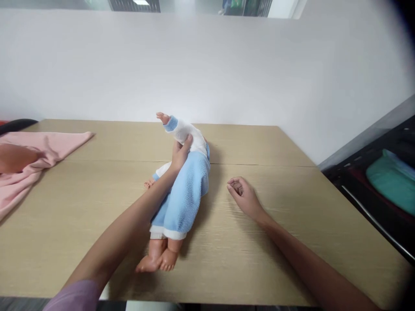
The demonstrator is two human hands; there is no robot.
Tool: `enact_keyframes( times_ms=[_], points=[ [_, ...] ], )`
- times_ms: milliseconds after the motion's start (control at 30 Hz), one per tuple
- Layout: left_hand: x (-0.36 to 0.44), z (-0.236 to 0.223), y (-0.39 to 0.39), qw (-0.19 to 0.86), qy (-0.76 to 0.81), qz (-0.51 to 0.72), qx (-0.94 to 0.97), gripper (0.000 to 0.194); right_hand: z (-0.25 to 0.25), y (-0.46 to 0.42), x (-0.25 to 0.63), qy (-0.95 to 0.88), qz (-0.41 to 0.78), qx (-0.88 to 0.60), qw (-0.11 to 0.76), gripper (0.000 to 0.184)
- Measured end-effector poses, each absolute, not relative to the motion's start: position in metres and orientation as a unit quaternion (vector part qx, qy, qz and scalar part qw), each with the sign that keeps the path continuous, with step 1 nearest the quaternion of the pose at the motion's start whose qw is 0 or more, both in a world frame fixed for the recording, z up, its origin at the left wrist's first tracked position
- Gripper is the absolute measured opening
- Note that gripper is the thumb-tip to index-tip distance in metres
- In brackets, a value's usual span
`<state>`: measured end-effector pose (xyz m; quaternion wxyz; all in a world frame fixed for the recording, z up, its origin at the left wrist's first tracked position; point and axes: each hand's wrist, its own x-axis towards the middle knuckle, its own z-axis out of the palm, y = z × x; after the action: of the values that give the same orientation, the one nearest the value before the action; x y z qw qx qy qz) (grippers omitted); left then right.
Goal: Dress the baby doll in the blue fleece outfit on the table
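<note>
Doll (191, 181), held by left hand (181, 153), well apart from right hand (245, 197)

There is one doll (189, 185), one pink cloth (63, 144), one brown object (16, 158), one table (253, 259).

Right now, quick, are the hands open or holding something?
Left hand: closed, holding the doll.
Right hand: loosely closed, nothing seen in it.

The single view comes from a camera worn on the person's head, looking forward and steeply down over the near side of the tabletop (97, 194). Close above the left hand (181, 153) and right hand (244, 193), it faces the pale wall (181, 65) beyond the far edge.
</note>
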<state>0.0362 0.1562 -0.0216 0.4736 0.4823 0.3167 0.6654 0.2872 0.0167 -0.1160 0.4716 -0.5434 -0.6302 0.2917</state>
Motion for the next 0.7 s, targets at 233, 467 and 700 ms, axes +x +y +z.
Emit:
enact_keyframes(
  times_ms=[233, 467, 700],
  points=[
    [0.055, -0.030, 0.156, 0.422, 0.330, 0.645, 0.544, 0.066, -0.116, 0.020, 0.287, -0.625, 0.298, -0.533, 0.487, 0.026],
    [0.082, -0.029, 0.150, 0.290, 0.342, 0.545, 0.708, 0.044, -0.113, 0.031, 0.300, -0.573, 0.406, -0.476, 0.529, 0.061],
    [0.099, -0.025, 0.131, 0.162, 0.280, 0.365, 0.873, 0.047, -0.112, 0.064, 0.333, -0.379, 0.640, -0.337, 0.577, 0.067]
  ],
)
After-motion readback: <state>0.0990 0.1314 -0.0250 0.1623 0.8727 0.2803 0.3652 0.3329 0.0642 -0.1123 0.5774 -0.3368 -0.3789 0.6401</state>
